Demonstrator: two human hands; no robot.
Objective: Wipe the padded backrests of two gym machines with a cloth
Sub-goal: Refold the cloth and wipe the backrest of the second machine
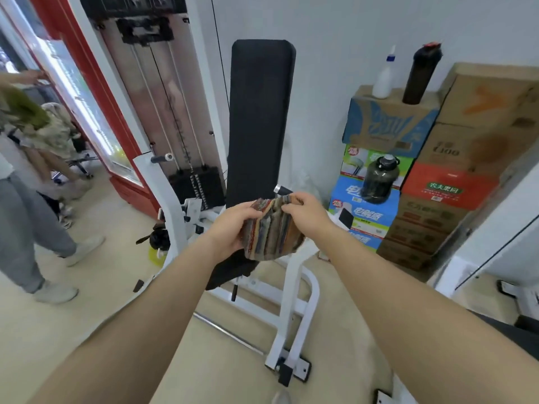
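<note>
- The right hand [306, 212] pinches the top edge of the striped cloth [271, 234] between thumb and curled fingertips, up near its upper right corner.
- The left hand [233, 225] grips the cloth's left side, fingers wrapped over the top and the palm cupping the bunched folds from beneath.
- The cloth hangs gathered between the two hands, in the air in front of the lower part of the black padded backrest [261, 112]; it does not seem to touch the pad.
- The step in hand looks like readying the cloth. To do it well, fold it into a flat pad that fills one palm, with no loose tails to drag or catch on the white frame [291, 290].
- The backrest stands tall and nearly upright, so starting at the top edge and wiping downward in overlapping strokes should cover it evenly.
- Press with a flat palm, since the padding likely gives a little under the hand.
- A white spray bottle [383, 77] stands on the stacked boxes [390, 123] to the right, within reach if the cloth needs wetting.
- Only one backrest shows here; the second machine's pad is out of view.
</note>
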